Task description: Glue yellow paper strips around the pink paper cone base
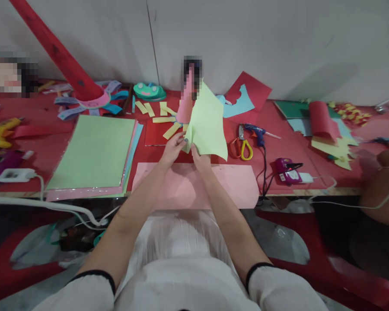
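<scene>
Both my hands hold a light green sheet of paper (209, 119) upright over the red table, its left edge curling over. The fingers of my left hand (175, 149) pinch that left edge. My right hand (200, 157) grips the lower edge, its thumb on the near side. Behind the sheet stands a pink paper cone (185, 106) with yellow paper strips (172, 129) fanned out round its base; the sheet covers part of it. A pink sheet of paper (194, 185) lies under my forearms at the table's front edge.
A stack of coloured paper (94, 151) lies at left, near a tall red cone (65, 65) with blue strips. Scissors (242, 144), a blue glue gun (256, 133) with its cord, and a purple power adapter (288, 171) lie at right. Another person's arm (384, 190) is at far right.
</scene>
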Demonstrator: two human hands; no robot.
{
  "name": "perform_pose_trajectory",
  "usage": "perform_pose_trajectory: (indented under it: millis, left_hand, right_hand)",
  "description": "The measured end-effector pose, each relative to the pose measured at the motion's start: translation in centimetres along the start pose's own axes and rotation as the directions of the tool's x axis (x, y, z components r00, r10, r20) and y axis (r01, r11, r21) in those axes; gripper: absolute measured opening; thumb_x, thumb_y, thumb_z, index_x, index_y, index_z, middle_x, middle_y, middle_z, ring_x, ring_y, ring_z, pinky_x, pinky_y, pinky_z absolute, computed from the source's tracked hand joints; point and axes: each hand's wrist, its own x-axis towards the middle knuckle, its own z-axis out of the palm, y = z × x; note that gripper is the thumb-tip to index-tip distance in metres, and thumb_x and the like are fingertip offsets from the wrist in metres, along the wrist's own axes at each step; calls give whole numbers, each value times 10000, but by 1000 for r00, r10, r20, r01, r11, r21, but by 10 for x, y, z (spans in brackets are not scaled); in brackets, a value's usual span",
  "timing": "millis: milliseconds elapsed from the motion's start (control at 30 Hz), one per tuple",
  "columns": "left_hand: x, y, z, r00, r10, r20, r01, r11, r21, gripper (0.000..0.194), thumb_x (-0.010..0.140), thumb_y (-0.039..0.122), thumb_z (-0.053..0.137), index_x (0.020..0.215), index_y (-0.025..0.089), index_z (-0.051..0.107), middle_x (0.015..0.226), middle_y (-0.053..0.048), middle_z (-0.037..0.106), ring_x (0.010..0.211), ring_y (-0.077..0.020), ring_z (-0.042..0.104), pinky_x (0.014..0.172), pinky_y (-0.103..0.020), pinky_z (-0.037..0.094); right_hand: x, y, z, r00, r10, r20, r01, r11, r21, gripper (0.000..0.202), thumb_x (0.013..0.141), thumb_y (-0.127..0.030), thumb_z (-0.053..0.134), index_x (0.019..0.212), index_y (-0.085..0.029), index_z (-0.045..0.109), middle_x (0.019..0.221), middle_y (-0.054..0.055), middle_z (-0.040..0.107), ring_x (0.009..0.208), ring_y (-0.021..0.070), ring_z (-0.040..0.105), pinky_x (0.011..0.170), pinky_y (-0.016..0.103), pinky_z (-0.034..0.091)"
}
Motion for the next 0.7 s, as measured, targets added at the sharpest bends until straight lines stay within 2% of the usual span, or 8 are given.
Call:
perform_pose_trajectory:
  millis: [100,200,300,367,467,567,700]
  left_hand:
    - [-2,1,1,1000,1,3,-1,999,49,290,736,417,646,895,179,597,766,-29,686,787,-186,649,780,-344,509]
    - [-1,1,1,1000,6,-6,-6,1000,14,239,729,402,653,816,194,573,720,-3,651,743,-169,637,745,-325,515]
    - [0,0,0,1000,8,-21,-9,998,-65,237,713,392,661,817,204,563,818,-17,649,801,-177,637,736,-327,524]
    - [-1,0,-1,1000,8,-5,-9,995,-97,299,717,411,656,926,214,570,943,-45,655,890,-199,635,757,-346,527]
    - [-2,2,-2,999,46,28,-43,995,-92,475,741,481,634,1131,230,535,1077,-86,641,1026,-232,606,859,-393,503]
    - [-2,2,-2,991,126,42,-124,991,-46,576,738,562,617,1193,223,517,1155,-111,615,1116,-258,566,966,-439,439]
    - [2,-3,0,977,213,22,-213,977,16,718,696,628,623,1267,220,472,1289,-136,538,1239,-303,468,1049,-478,354]
  right_hand:
    - [-2,-5,-2,995,39,-96,-32,997,75,575,803,-578,502,1175,-150,592,1223,140,605,1243,253,497,1078,453,369]
    - [-2,-8,-2,991,16,-130,-1,993,115,568,824,-583,458,1164,-149,593,1205,141,614,1207,237,531,1049,438,401]
    - [-2,-5,-1,990,-9,-138,21,996,85,570,829,-587,448,1147,-139,601,1184,148,625,1209,239,528,1058,439,393]
    - [-2,-4,0,991,-28,-128,33,999,32,580,829,-583,453,1183,-142,580,1222,149,604,1246,246,493,1077,451,371]
    - [-2,-4,-1,988,-135,-77,128,988,-86,532,857,-534,439,1209,-156,568,1267,135,577,1281,246,456,1108,461,334]
    - [-3,-4,-4,971,-241,9,235,938,-256,430,885,-443,430,1160,-167,612,1221,133,611,1283,258,454,1131,462,302]
    - [-6,1,-2,953,-209,222,285,868,-407,392,921,-375,366,1192,-224,607,1281,101,580,1318,263,408,1146,479,240]
